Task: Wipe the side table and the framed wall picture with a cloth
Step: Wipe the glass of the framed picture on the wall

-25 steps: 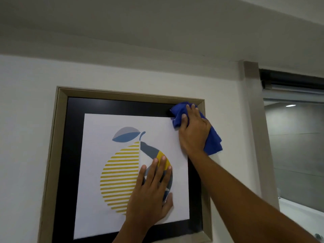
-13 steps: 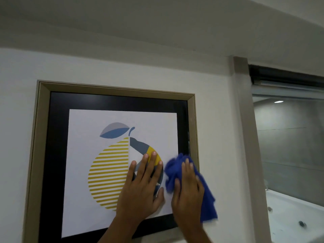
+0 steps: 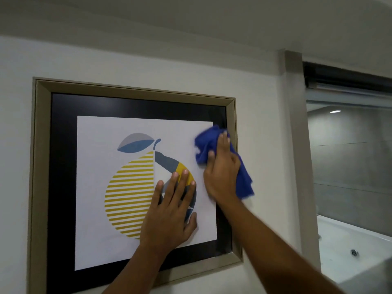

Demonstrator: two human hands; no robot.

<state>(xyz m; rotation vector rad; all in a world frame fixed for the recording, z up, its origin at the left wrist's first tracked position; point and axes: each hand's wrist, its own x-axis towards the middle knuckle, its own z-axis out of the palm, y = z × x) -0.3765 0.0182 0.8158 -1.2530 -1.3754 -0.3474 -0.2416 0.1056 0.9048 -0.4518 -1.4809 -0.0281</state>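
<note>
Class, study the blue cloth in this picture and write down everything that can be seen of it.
The blue cloth is a deep, saturated blue and looks soft, like microfibre. It is bunched and creased, not folded flat. The right hand presses it against the upper right part of the framed picture, where it overlaps the white print, the black mat and the frame's right edge. One loose end hangs down past the frame over the wall. The left hand does not touch it.

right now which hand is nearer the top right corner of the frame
Right. The right hand presses the blue cloth on the glass just below that corner of the picture frame. The left hand lies flat lower down, on the fruit print.
</note>
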